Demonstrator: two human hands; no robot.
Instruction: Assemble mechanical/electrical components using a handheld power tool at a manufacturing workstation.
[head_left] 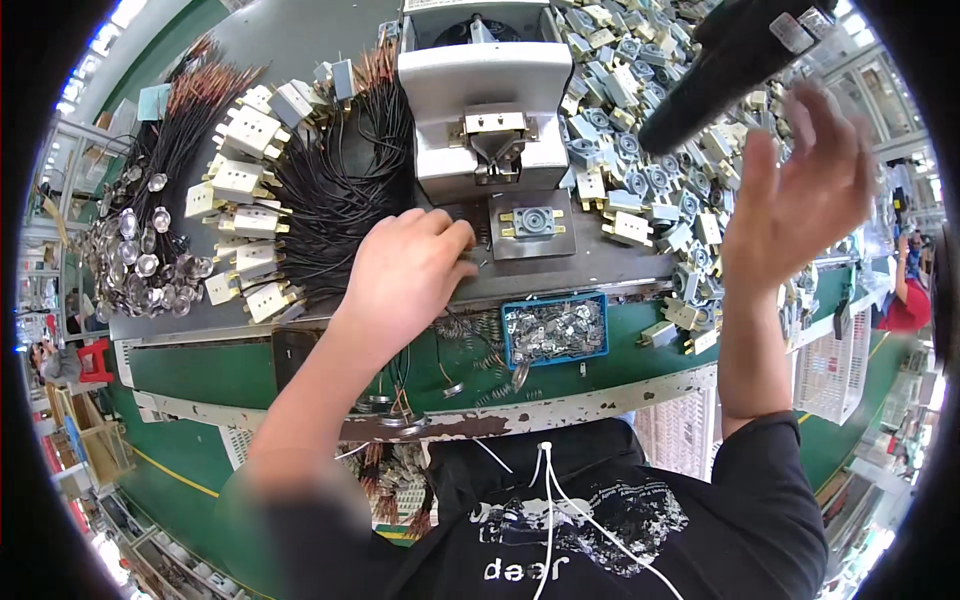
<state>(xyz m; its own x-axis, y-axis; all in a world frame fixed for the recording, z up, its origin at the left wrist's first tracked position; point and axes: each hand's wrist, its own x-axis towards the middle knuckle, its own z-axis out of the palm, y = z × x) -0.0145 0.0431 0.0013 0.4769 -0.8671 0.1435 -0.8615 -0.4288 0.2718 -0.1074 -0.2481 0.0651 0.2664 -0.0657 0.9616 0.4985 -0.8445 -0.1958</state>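
My right hand (pixel 800 190) is raised over the right side of the bench, its fingers apart and slightly blurred, with nothing in it. Above and to its left hangs a thick black tapered tool (pixel 720 75), apart from the hand. My left hand (pixel 412 262) rests low over the bench edge with curled fingers; what they hold, if anything, is hidden. Just right of it, a grey plug part (pixel 533 222) with a round ring and brass prongs lies face up on a metal plate (pixel 535 252). Behind the plate stands a white bench machine (pixel 485 90) with a metal fixture (pixel 497 140).
Grey and white plug parts (pixel 630 185) pile up at the right. Left are black wires (pixel 345 170) with white plug housings (pixel 250 130) and clear-ended leads (pixel 140 250). A blue tray (pixel 557 363) of small metal pieces and loose springs (pixel 490 395) lie nearer me.
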